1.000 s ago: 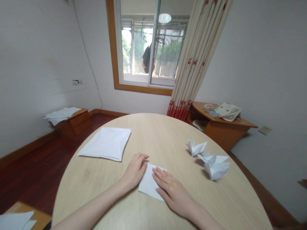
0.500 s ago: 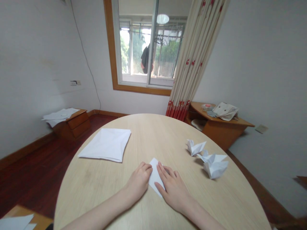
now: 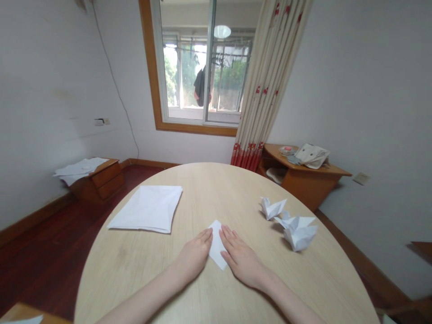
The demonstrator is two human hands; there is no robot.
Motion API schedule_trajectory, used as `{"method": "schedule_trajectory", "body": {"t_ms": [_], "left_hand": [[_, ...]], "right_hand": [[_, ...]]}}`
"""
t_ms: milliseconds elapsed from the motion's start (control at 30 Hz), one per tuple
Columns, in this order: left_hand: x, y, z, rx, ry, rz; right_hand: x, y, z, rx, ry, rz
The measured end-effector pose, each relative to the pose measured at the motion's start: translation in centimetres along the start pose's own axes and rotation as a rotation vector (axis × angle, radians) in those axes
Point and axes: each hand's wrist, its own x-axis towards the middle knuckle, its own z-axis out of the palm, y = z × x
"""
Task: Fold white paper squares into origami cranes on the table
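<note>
A small folded white paper (image 3: 216,252), diamond-shaped with a point at the far end, lies flat on the round wooden table (image 3: 189,292) before me. My left hand (image 3: 193,253) rests along the paper's left edge, fingers stretched forward and close together. On the opposite edge, my right hand (image 3: 242,257) lies flat with its fingers extended and its thumb apart, touching the paper near its lower part. Neither hand is wrapped around the sheet. Several folded paper birds (image 3: 299,234) stand to the right of my right hand.
A stack of white paper sheets (image 3: 146,209) lies at the table's left. Beyond the table are a low drawer cabinet (image 3: 106,180) at left and a wooden desk (image 3: 303,186) with a cloth bag (image 3: 312,155) at right. A curtain (image 3: 258,108) hangs beside the window.
My left fingers have straightened from a curled grip at the paper's edge. My right hand has shifted slightly outward, baring more of the paper. The camera view has moved a little.
</note>
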Motion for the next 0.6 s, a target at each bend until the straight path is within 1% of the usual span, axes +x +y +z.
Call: {"method": "schedule_trajectory", "body": {"t_ms": [100,267,400,500,600], "left_hand": [[-0.3,-0.7,0.3,-0.046,0.055,0.022],[-0.8,-1.1,0.9,-0.026,0.081,0.045],[-1.0,-1.3,1.3,-0.013,0.131,0.055],[-1.1,-1.4,1.2,-0.037,0.163,0.055],[-1.2,-1.5,0.3,-0.099,0.154,0.057]], "right_hand": [[-0.2,-0.2,0.0,0.012,0.023,-0.015],[-0.4,-0.7,0.1,0.015,0.051,-0.014],[-0.6,-0.7,-0.3,0.026,0.074,-0.027],[-0.8,-0.7,-0.9,0.014,0.037,-0.041],[-1.0,-1.0,-1.6,0.001,-0.018,-0.058]]}}
